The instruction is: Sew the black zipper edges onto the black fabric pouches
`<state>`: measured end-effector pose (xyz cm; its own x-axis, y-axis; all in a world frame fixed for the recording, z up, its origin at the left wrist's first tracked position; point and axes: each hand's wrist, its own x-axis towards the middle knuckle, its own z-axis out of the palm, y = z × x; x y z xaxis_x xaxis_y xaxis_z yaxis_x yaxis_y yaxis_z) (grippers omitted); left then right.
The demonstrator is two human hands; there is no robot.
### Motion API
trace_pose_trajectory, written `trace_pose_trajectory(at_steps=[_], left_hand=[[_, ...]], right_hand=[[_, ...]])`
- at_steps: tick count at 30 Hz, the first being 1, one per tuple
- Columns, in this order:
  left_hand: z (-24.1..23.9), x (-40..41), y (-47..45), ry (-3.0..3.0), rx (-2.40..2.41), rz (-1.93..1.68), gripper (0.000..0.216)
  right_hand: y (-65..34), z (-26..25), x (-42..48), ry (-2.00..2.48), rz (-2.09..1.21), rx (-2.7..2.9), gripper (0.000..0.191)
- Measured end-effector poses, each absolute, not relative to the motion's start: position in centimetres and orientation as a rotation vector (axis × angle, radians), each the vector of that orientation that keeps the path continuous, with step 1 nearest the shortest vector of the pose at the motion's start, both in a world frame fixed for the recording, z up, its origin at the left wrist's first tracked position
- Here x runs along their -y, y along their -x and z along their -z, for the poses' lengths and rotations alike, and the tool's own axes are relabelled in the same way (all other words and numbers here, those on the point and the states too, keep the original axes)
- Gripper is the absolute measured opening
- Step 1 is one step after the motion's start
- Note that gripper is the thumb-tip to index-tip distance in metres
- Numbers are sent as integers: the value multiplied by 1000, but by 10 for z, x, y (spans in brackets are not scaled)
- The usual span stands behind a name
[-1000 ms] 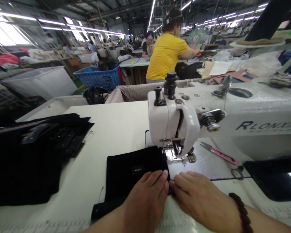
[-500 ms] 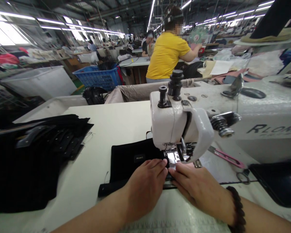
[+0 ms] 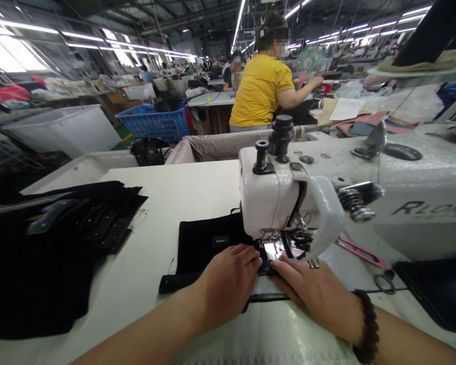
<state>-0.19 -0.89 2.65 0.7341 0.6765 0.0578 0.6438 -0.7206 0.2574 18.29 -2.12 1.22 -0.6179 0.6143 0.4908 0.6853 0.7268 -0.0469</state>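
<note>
A black fabric piece (image 3: 205,243) with a small label lies flat on the white table (image 3: 175,203), its right edge under the head of a white sewing machine (image 3: 285,197). My left hand (image 3: 228,284) lies palm down on the fabric, fingers stretched toward the needle area. My right hand (image 3: 315,294), a dark bead bracelet on its wrist, rests flat beside it, fingertips at the presser foot (image 3: 277,248) on the fabric's edge. Both hands press the cloth and grip nothing.
A stack of black fabric pieces (image 3: 53,238) lies at the left of the table. Pink thread snips (image 3: 361,252) sit right of the needle, a dark tray (image 3: 437,289) further right. A person in a yellow shirt (image 3: 260,88) sits beyond; a blue basket (image 3: 155,121) stands behind.
Both hands have slid forward with the black fabric, bringing its edge from in front of the needle plate to under the presser foot. My view has moved closer to the machine.
</note>
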Motion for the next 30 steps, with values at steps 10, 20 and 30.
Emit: trace_pose_trajectory(at_steps=[10,20,30], left_hand=[[-13,15,-2,-2832,-1168,-292,21],[-1,16,2,-3158,-941,-275,28],[1,17,1,-3163,-977,-249,30]], right_hand=[[-182,-13,21,986,166,2433,34],[-183,-10,22,1024,152,2493,33],[-184,-15,21,984,201,2483,33]])
